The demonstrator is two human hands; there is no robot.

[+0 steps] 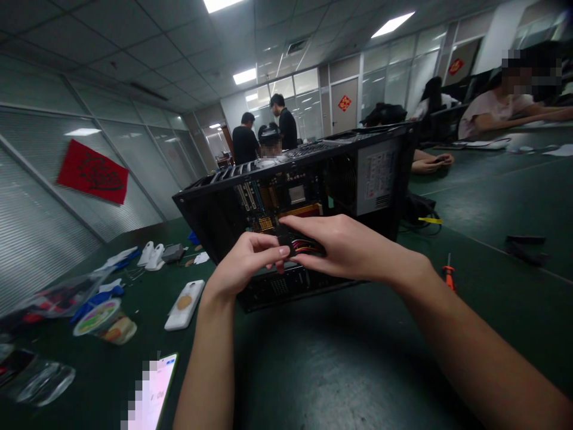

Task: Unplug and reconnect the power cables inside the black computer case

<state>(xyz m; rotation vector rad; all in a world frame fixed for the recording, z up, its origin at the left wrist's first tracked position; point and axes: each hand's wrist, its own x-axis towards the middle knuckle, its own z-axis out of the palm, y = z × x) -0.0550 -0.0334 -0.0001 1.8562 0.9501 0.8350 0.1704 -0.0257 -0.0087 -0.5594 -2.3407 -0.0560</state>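
Open computer case (pixel 208 212) stands on the green table (pixel 295 358), its open side toward the wearer. A cable bundle (pixel 305 245), black with a few coloured wires, is held in front of the opening, between the two hands and before the lower part of the circuit board (pixel 259 197). Right hand (pixel 342 245): closed on the bundle, thumb below, fingers over the top. Left hand (pixel 250 261): thumb and fingers pinching the bundle's dark left end (whether a plug sits there is hidden by the fingers). Key relation: the bundle's long axis runs roughly left to right across the opening, dipping slightly rightward; its dark end lies at the left fingertips, the coloured wires disappear under the right palm. Left hand is thus nearer that end; right hand is nearer the labelled power supply (pixel 376 179), which sits above and to the right of the grip.
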